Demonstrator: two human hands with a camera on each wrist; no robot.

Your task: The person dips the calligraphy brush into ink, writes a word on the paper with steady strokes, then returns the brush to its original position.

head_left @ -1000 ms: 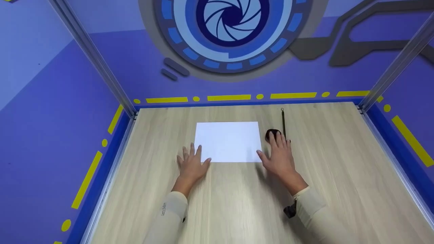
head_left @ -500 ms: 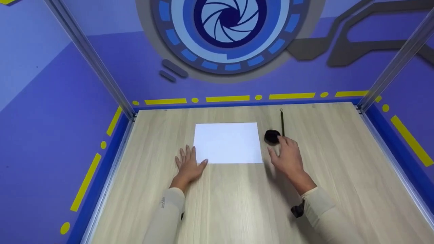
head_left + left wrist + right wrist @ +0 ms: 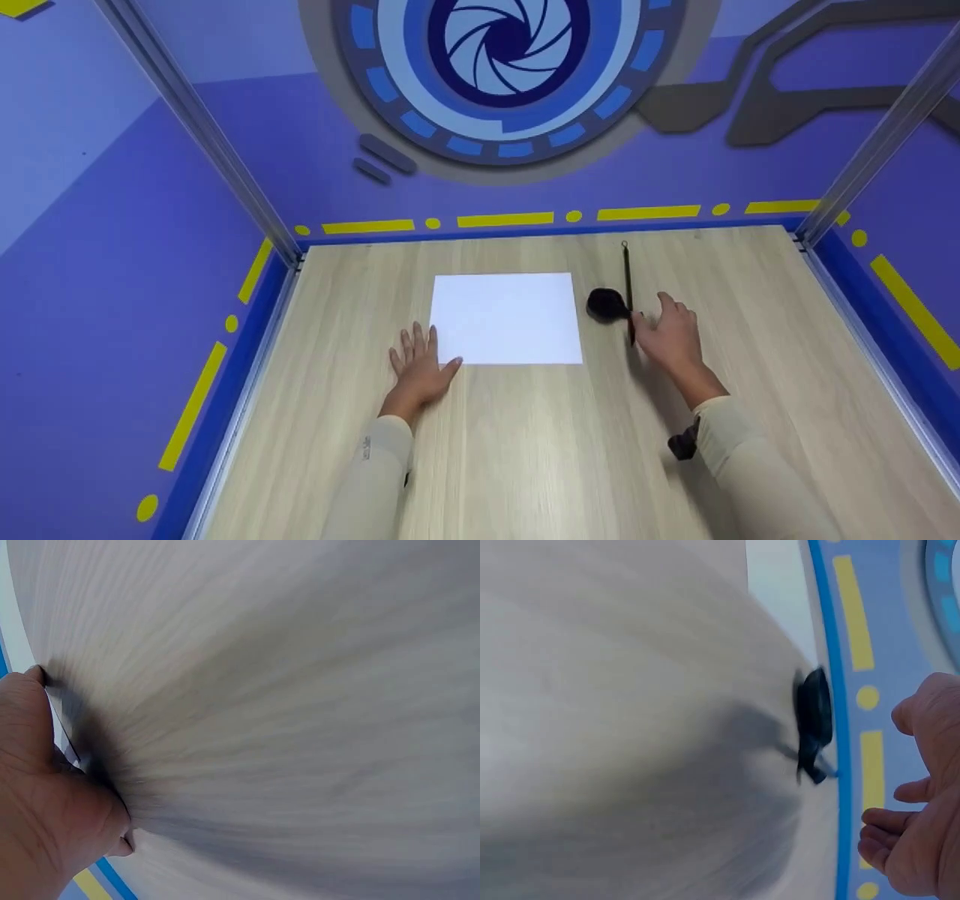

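My left hand (image 3: pixel 418 375) rests with spread fingers at the lower left corner of a white sheet of paper (image 3: pixel 506 319). The left wrist view shows this hand (image 3: pixel 52 795) at its left edge, low against the wood. My right hand (image 3: pixel 671 337) is raised to the right of a round black dish (image 3: pixel 604 305) with a short handle. In the right wrist view, the right hand (image 3: pixel 922 802) has loosely bent fingers, holds nothing and stands apart from the dish (image 3: pixel 814 709). A slim dark stick (image 3: pixel 628 274), looped at its far end like a calligraphy brush, lies by the dish.
A pale wooden tabletop (image 3: pixel 510 450) bears everything. Purple-blue panels stand at the back (image 3: pixel 262 150) and both sides, joined by metal corner posts (image 3: pixel 202 135). A small black device (image 3: pixel 682 442) sits at the right wrist.
My right hand has lifted off the dish and drawn away to the right, uncovering the dish and more of the stick. The left hand stays at the paper's corner.
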